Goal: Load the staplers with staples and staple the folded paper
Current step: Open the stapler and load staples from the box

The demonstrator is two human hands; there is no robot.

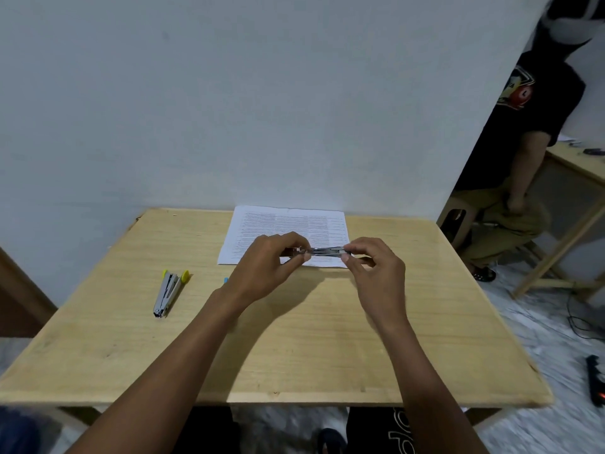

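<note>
Over the near edge of the paper point(288, 224), the left hand point(270, 262) and right hand point(376, 268) pinched opposite ends of the stapler point(327, 251), its length crosswise between them.

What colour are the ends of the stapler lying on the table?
Stapler ends: yellow, head view.

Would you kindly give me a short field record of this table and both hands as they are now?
left hand: pinches one end of the metal stapler
right hand: pinches its other end
metal stapler: held level over the printed paper's near edge
printed paper: flat at the table's far edge
yellow-tipped stapler: lies opened on the table, left of the hands, untouched
</note>
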